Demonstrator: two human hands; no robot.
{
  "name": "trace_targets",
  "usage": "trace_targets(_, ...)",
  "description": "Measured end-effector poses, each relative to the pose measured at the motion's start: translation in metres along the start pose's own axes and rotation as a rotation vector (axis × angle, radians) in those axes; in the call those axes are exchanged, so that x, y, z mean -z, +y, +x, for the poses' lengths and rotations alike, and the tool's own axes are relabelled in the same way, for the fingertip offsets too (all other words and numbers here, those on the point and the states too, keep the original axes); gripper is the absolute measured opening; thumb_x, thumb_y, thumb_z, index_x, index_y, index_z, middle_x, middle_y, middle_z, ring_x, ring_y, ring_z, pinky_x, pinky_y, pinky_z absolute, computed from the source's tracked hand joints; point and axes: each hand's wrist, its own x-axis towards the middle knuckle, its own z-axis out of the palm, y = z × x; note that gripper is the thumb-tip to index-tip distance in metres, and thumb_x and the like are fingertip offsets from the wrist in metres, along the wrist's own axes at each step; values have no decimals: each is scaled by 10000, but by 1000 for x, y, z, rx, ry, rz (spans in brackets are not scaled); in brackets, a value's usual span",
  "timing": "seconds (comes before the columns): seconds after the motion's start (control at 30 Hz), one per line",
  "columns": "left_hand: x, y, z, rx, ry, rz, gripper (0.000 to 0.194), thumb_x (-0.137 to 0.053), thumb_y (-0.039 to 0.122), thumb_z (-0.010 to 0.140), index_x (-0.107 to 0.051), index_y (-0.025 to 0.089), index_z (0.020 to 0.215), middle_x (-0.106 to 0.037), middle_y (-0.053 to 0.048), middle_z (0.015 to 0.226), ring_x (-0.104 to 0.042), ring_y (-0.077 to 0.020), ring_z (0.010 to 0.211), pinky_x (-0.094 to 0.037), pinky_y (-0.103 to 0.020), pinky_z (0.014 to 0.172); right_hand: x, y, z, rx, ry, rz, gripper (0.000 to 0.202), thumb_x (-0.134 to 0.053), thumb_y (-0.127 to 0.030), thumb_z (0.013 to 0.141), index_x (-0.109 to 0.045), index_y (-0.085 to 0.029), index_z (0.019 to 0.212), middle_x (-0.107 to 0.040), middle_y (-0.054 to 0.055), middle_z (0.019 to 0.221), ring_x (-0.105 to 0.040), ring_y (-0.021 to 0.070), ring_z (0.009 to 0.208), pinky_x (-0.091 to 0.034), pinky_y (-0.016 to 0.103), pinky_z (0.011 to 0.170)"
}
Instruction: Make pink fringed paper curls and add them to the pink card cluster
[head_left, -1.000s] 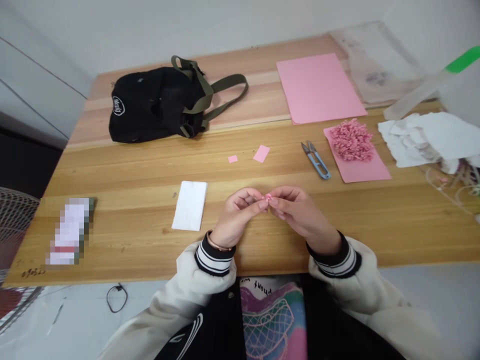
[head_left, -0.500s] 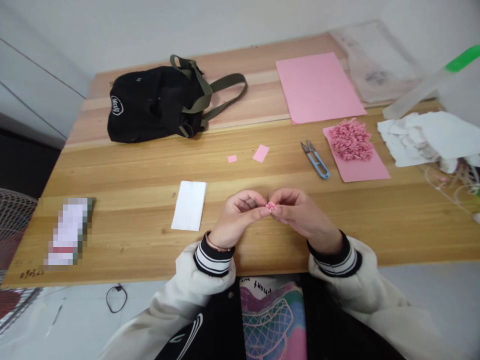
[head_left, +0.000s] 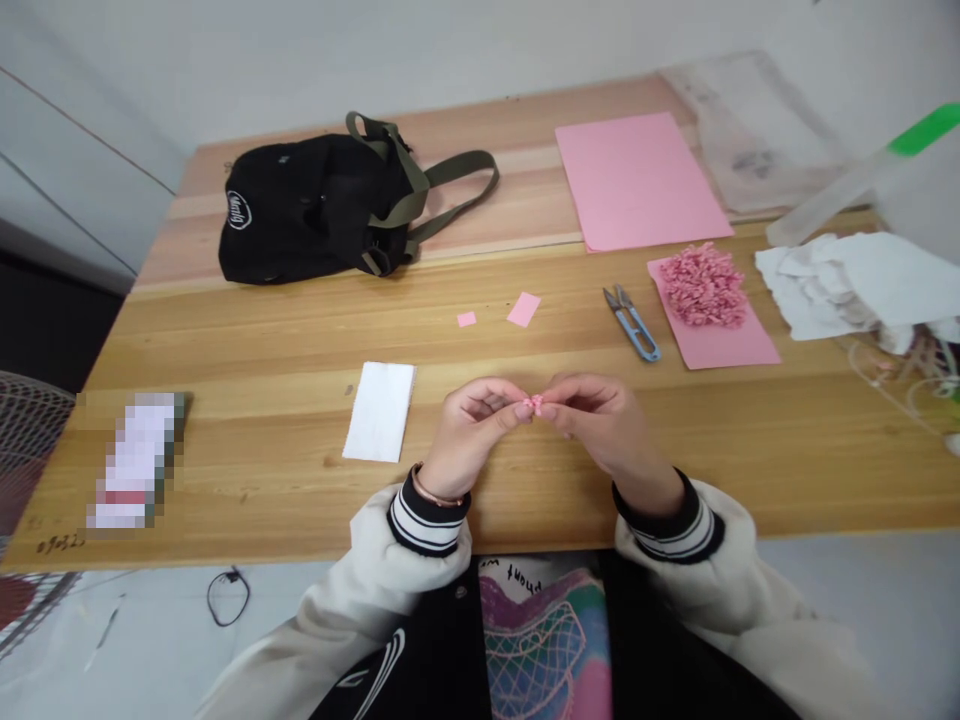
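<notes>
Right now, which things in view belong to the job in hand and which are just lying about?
Likely in the job:
small pink piece, pinched by left hand and right hand
crinkled pink pile
pink sheet beneath it
blue thread snips

Likely just lying about:
black bag with olive straps
white crumpled material

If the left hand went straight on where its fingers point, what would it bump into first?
Past the small pink piece it pinches, the left hand would probably meet the right hand first, though depth is unclear.
</notes>
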Motion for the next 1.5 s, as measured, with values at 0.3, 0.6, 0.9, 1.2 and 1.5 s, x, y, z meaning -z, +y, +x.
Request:
trace_targets(0.3, -3, 0, 0, -78, 60, 52, 70, -709, 192, 687, -666, 162, 733, -685, 5, 701, -616, -63, 650, -502, -168, 650, -4, 0, -3, 244, 94, -360, 80, -699, -142, 686, -707, -213, 720, -619, -5, 595, -524, 100, 555, -386, 229, 482)
trace_targets(0.6, -3, 2, -2, -210, 81, 191, 47, -704, 177, 685, -685, 170, 726, -695, -13, 731, -630, -98, 692, -508, -207, 664, -6, 0, -3, 219, 99, -344, 27, -705, -210, 690, -684, -201, 705, -606, -5, 594, -507, 100, 546, -382, 237, 489)
trace_targets(0.9, -2, 12, -2, -203, -110, 241, 18, -685, 180, 707, -694, 165, 708, -651, -33, 719, -590, -109, 686, -481, -239, 666, 3, -3, -3, 72, -11, -216, 194, -772, -271, 610, -617, -190, 693, -525, -26, 574, -453, 89, 520, -354, 225, 458)
trace_targets(1.2, 2, 18, -2, -203, -281, 289, 53, -629, 194, 763, -657, 154, 743, -608, -38, 729, -564, -117, 715, -458, -250, 692, 6, -5, -3, 107, -122, -239, 152, -754, -232, 634, -625, -189, 702, -506, -35, 566, -437, 84, 520, -343, 231, 481)
trace_targets(1.5, 7, 20, -3, -77, -449, 213, 78, -609, 208, 781, -626, 142, 744, -592, -46, 756, -566, -127, 748, -456, -260, 719, 8, -10, -3, 98, -251, -285, 186, -756, -281, 631, -604, -179, 663, -511, -26, 572, -435, 86, 512, -355, 240, 492)
